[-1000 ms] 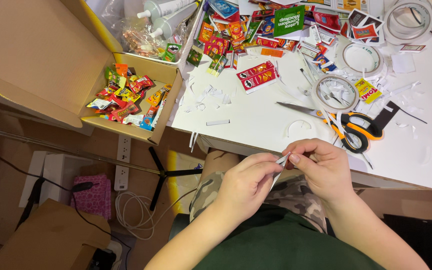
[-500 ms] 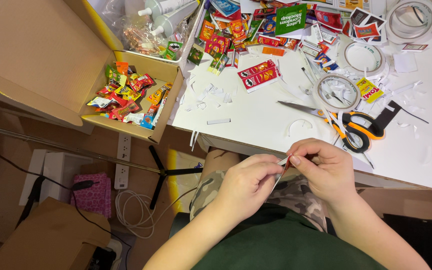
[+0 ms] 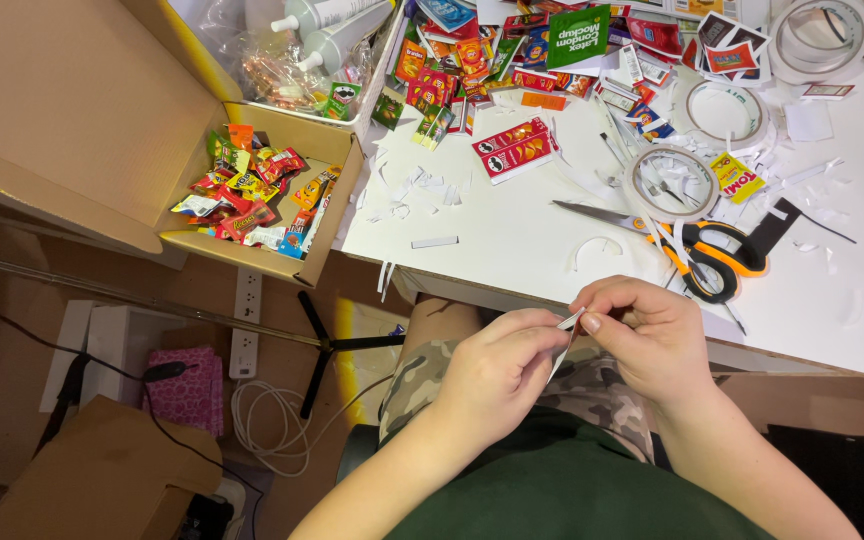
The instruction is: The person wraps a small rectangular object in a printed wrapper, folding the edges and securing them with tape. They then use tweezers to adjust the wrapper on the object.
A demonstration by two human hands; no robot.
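Note:
My left hand (image 3: 500, 368) and my right hand (image 3: 644, 336) meet in front of my body, just below the front edge of the white table (image 3: 512, 240). Together they pinch a small white paper strip (image 3: 565, 335) between fingertips and thumbs. Most of the strip is hidden by my fingers. On the table just beyond my right hand lie orange-handled scissors (image 3: 704, 255) and a roll of clear tape (image 3: 670, 182).
An open cardboard box (image 3: 262, 190) with several small colourful packets hangs at the table's left. More tiny printed packets (image 3: 515, 150), paper scraps and tape rolls (image 3: 818, 35) cover the table's far side. Cables, a power strip (image 3: 246, 320) and a brown box (image 3: 102, 475) lie on the floor.
Both hands stay together on the paper strip, with only slight finger movement. Nothing on the table has moved.

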